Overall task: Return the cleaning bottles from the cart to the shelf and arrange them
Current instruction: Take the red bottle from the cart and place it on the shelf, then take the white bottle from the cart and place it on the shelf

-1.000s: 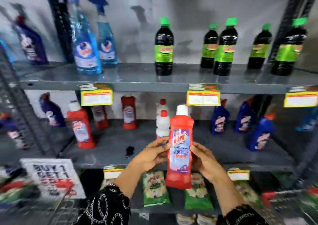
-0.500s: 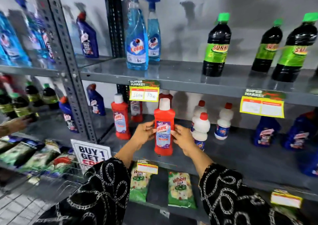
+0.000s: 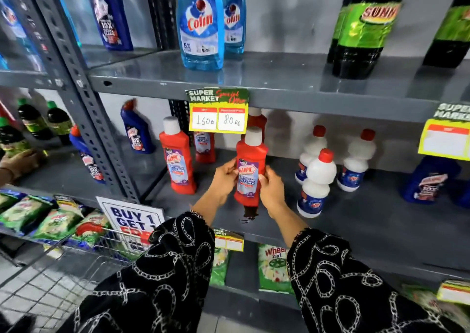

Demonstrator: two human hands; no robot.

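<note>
A red Harpic bottle (image 3: 250,166) with a white cap stands upright on the grey middle shelf (image 3: 356,220). My left hand (image 3: 225,180) grips its left side and my right hand (image 3: 270,187) grips its right side. Another red Harpic bottle (image 3: 179,158) stands to its left, and two more red ones are behind, partly hidden by a price tag (image 3: 218,111). Three white bottles with red caps (image 3: 316,182) stand to the right. The wire cart (image 3: 76,261) is at lower left.
Blue Colin bottles (image 3: 201,24) and dark green-labelled bottles (image 3: 361,27) stand on the upper shelf. Blue bottles (image 3: 137,129) sit left and far right. Green detergent packs (image 3: 273,266) fill the lower shelf. Another person's hand (image 3: 19,163) reaches in at far left.
I have moved closer to the shelf and carried the red bottle forward and down; it now stands on the middle shelf between the other red bottle and the white ones.
</note>
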